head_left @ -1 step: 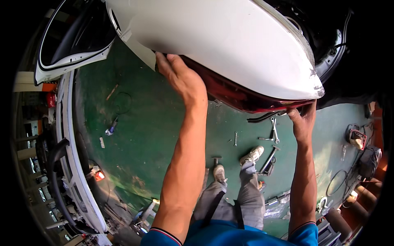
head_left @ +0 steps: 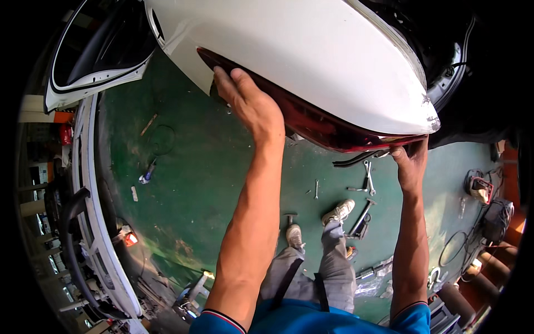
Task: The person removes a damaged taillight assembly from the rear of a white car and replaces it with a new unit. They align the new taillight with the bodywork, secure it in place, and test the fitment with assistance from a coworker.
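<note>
A long dark-red tail light (head_left: pixel 328 129) lies along the edge of a white car body panel (head_left: pixel 311 61), its pointed end at the upper left. My left hand (head_left: pixel 253 108) rests against the lamp near that end, fingers stretched out over its red face. At the lamp's right end is my right hand (head_left: pixel 410 167), its thumb on the near side and its other fingers partly hidden under the lamp and panel corner. A black strip (head_left: pixel 359 158) shows just below the lamp near this hand.
Wrenches (head_left: pixel 369 178) and a hammer (head_left: pixel 290 217) lie on the green floor (head_left: pixel 183 195) around my shoes. An opened car door (head_left: pixel 100 78) stands at the upper left, a white frame piece (head_left: pixel 105 245) below it. Cables and a bag (head_left: pixel 498 220) are at the right.
My left hand has moved slightly right and off the lamp's upper-left tip, which now shows against the white panel. My right hand stays at the same end.
</note>
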{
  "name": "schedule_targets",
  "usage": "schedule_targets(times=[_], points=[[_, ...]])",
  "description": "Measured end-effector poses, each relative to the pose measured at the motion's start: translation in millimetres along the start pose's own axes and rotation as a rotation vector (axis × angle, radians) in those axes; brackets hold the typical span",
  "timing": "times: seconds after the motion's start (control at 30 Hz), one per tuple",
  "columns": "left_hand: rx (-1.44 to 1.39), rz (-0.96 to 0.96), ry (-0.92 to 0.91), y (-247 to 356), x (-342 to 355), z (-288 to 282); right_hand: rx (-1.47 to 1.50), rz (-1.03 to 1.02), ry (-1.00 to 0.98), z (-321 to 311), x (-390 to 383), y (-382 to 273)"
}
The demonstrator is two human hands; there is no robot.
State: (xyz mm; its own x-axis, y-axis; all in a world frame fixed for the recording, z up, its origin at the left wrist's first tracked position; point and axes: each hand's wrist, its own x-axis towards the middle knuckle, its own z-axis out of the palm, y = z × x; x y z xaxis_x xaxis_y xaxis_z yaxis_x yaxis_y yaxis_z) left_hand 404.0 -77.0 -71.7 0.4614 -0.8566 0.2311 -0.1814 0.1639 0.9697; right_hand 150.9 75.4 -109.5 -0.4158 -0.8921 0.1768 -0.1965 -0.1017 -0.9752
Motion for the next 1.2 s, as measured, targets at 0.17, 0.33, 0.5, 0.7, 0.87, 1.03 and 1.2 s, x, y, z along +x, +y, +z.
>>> schedule_targets(times=[0.17, 0.33, 0.5, 0.7, 0.87, 1.03, 1.2], points=[[0.024, -0.016, 0.039, 10.5, 7.1, 3.6, 0.019, -0.023, -0.029, 6.1, 3.1, -1.1], [0.124, 0.02, 0.061, 9.5, 14.1, 2.5, 0.017, -0.033, 0.005, 14.5, -1.2, -3.3], [0.161, 0.082, 0.083, 1.1, 14.0, -1.3, -0.093, -0.059, -0.015, 6.0, -4.5, -1.2], [0.138, 0.04, 0.052, 5.6, 15.3, -6.1, -0.133, -0.012, -0.101, 1.3, -5.8, -11.8], [0.048, 0.099, 0.127, -1.2, 17.4, -3.3, -0.055, -0.008, -0.062, 8.4, -9.1, -14.5], [0.028, -0.012, 0.189, -21.2, 30.5, -3.5, -0.057, 0.028, -0.027, 2.5, -4.9, -4.8], [-0.329, -0.473, -0.136, -14.6, 65.9, -59.9, -0.015, 0.08, 0.073, 16.5, -11.8, -19.4]])
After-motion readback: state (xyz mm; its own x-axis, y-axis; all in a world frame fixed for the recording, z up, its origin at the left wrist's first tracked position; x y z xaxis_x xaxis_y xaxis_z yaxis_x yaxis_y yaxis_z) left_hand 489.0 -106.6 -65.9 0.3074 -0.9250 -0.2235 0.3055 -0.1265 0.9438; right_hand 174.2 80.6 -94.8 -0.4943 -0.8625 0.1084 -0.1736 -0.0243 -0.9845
